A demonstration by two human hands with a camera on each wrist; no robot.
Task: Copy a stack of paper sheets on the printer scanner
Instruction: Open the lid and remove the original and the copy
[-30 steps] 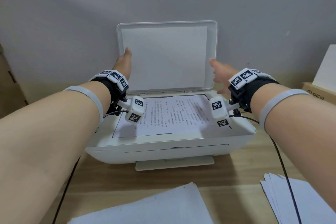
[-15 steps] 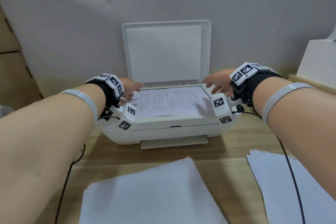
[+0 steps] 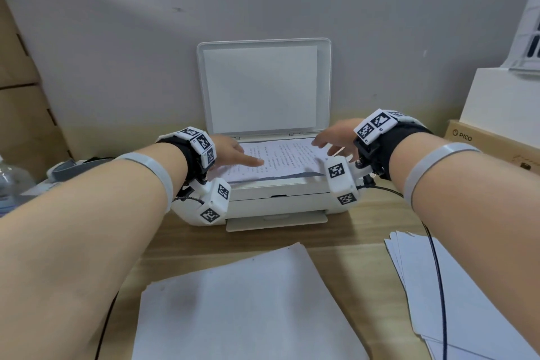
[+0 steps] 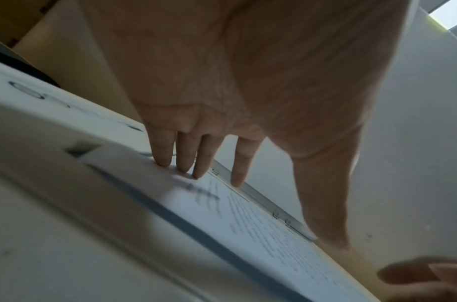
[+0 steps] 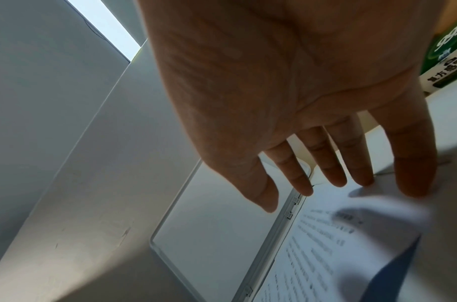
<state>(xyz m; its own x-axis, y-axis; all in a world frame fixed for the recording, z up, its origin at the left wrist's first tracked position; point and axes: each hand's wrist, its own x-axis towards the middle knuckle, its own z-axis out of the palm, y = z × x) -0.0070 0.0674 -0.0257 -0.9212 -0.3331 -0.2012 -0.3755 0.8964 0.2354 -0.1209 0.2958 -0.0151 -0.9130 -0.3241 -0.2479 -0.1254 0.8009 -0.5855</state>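
The white printer (image 3: 277, 202) stands against the wall with its scanner lid (image 3: 263, 88) raised upright. A printed sheet (image 3: 283, 158) lies face up on the scanner bed, its front edge slightly lifted. My left hand (image 3: 230, 149) is at the sheet's left edge. In the left wrist view its straight fingers (image 4: 186, 159) touch that edge of the sheet (image 4: 261, 220). My right hand (image 3: 333, 137) hovers at the right edge. In the right wrist view its outer fingertips (image 5: 408, 183) rest on the corner of the sheet (image 5: 325, 245). Neither hand grips anything.
A stack of blank-side paper (image 3: 242, 310) lies on the wooden desk in front of me, and another fanned stack (image 3: 467, 295) at the right under a black cable (image 3: 438, 272). A PICO box (image 3: 491, 143) stands at the right. Cardboard boxes (image 3: 23, 114) and a bottle (image 3: 11, 184) are at the left.
Both hands have come down from the raised lid to the left and right edges of the printed sheet. The head view has pulled back, and the sheet's front edge has lifted.
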